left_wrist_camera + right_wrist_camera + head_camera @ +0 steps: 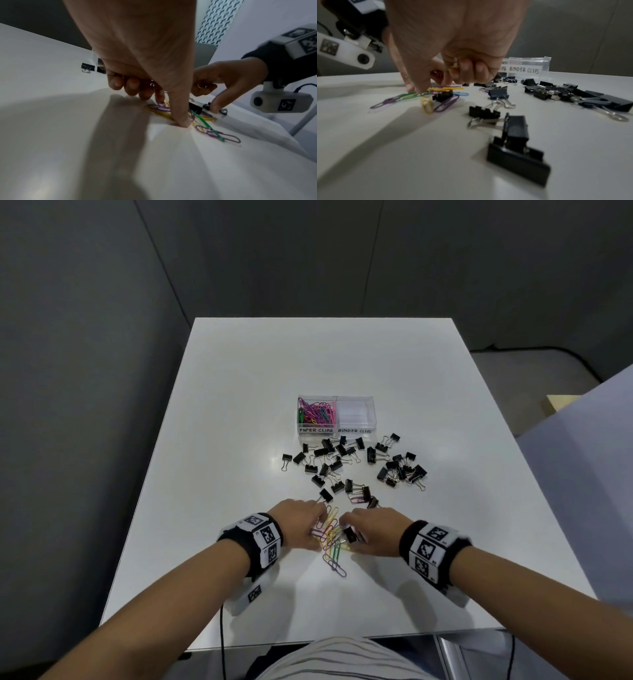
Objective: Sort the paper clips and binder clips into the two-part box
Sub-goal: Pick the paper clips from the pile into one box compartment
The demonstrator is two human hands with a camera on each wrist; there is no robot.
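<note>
A clear two-part box stands mid-table. Its left half, labelled PAPER CLIPS, holds coloured paper clips; the right half, labelled BINDER CLIPS, has nothing in it. Black binder clips lie scattered in front of the box. Nearer me is a small pile of coloured paper clips with one binder clip on it. My left hand has its thumb pressed down by the pile and pinkish clips in its curled fingers. My right hand grips a yellow paper clip, its thumb down on the pile.
The white table has bare room to the left, right and behind the box. More binder clips lie to the right of the hands. A pale surface stands beyond the right edge. A cable hangs at the front edge.
</note>
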